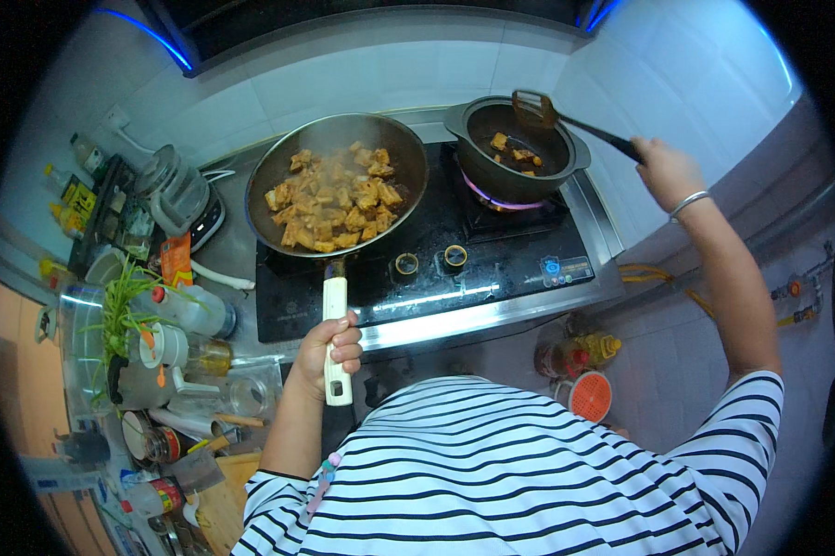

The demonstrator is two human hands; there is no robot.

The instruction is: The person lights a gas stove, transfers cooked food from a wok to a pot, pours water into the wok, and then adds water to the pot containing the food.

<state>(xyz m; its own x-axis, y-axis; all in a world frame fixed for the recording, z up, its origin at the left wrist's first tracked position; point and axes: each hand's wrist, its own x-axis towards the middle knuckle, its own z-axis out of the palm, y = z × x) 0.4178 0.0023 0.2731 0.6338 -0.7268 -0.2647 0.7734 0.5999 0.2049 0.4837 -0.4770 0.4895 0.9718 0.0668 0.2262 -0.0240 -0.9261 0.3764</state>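
Observation:
My left hand (333, 351) grips the pale handle (335, 306) of a wide frying pan (417, 187) on the left burner. Browned chunks of food (337, 201), perhaps meat, steam inside it. On the right burner a dark two-handled pot (522, 179) sits over a lit flame (497, 203), with a few similar chunks (518, 154) at its bottom. My right hand (668, 170) holds a slotted spatula (598, 135) by its black handle. The spatula's brown head (534, 109) is tilted over the pot's far rim; whether it touches the rim I cannot tell.
Left of the black gas hob (431, 299) stand a glass kettle (174, 187), bottles, an oil pot (205, 354), green scallions (122, 313) and a wooden cutting board (226, 507). A tiled wall (417, 76) rises behind. On the floor at right are bottles and an orange perforated item (590, 396).

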